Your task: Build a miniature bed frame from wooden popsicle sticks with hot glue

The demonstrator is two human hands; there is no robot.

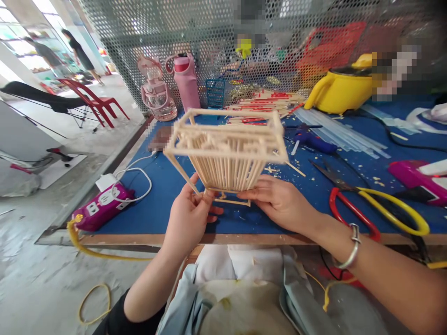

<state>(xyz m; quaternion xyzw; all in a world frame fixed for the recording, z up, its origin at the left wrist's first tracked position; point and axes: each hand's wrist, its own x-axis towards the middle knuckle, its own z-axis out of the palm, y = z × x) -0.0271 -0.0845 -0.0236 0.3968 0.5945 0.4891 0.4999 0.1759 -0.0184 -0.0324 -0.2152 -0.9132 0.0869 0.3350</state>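
Note:
A small frame built of pale wooden sticks (226, 170) is held up over the blue tabletop, tilted toward me. Its open rectangular top rim faces up, and a row of upright sticks forms its near wall. At the lower left of the frame, my left hand (190, 211) is closed round a stick of the base, thumb in front. My right hand (279, 202) pinches the lower right corner, its fingertips partly hidden. Behind the frame lies a pile of red-tipped sticks (265, 104). To its right rests a blue glue gun (316, 141) beside several clear glue sticks (344, 132).
Scissors (344, 186) with red and yellow handles lie at the right, near a magenta tool (419, 179). A purple power strip (101, 204) sits at the left edge. Bottles (186, 86), a yellow pot (342, 90) and a perforated metal screen (209, 32) stand behind.

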